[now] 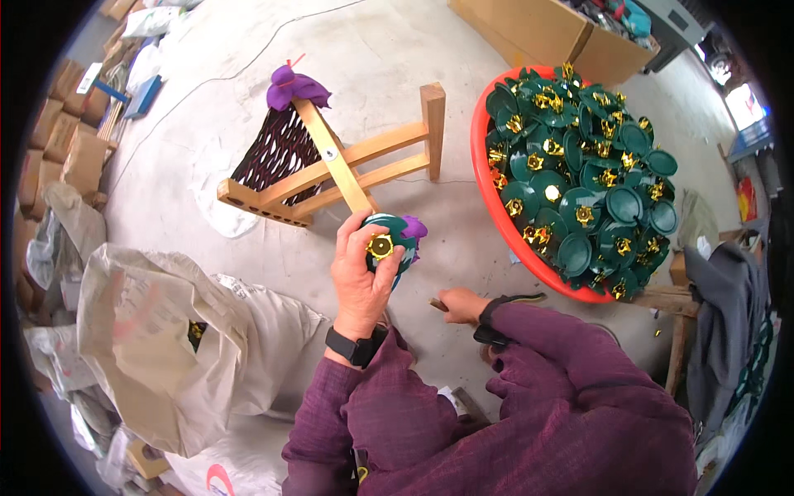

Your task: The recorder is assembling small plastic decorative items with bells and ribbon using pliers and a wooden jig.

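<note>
Left hand (360,277) grips green disc (389,244) — fingertips at its rim.

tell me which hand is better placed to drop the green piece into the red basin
Left, probably. The left hand already has the green piece with its gold centre in its grip. The right hand is nearer the red basin but is closed on a small stick-like thing.

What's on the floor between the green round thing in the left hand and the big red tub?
Nothing: the head view shows only bare grey concrete floor between the green disc, held in the left hand, and the red tub.
</note>
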